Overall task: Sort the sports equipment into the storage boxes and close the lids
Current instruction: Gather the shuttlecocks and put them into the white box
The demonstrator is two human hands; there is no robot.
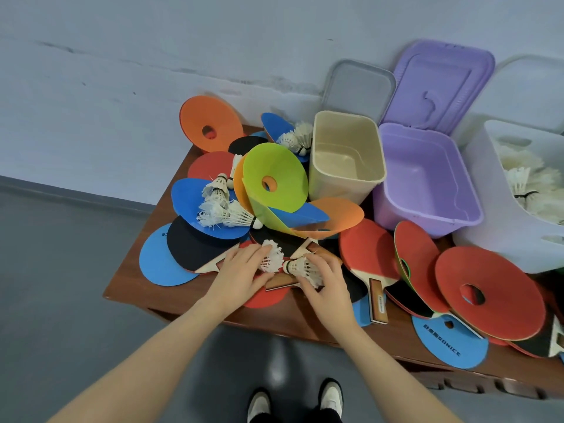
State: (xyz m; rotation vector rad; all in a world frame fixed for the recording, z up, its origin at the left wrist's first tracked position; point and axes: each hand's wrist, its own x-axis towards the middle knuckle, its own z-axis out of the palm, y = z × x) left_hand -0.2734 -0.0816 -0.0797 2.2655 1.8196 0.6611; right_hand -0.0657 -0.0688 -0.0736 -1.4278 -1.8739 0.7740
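A heap of table tennis paddles, flat cones and white shuttlecocks covers a brown table [128, 282]. My left hand [241, 267] closes its fingers on a white shuttlecock [271, 256] near the front of the heap. My right hand [323, 279] grips another shuttlecock [300, 265] beside it. A green cone [283, 172] and an orange cone [210, 120] stand up behind. More shuttlecocks [222, 206] lie on a blue paddle to the left. At the back right stand a beige box [345, 129], a purple box [393, 190] with its lid up, and a white box [488, 227] holding several shuttlecocks.
A red cone [503, 276] and red paddles [366, 254] lie at the right front. A grey lid [357, 83] and the purple lid [439, 80] lean on the wall. The table's front edge is near my feet [293, 401]; grey floor lies to the left.
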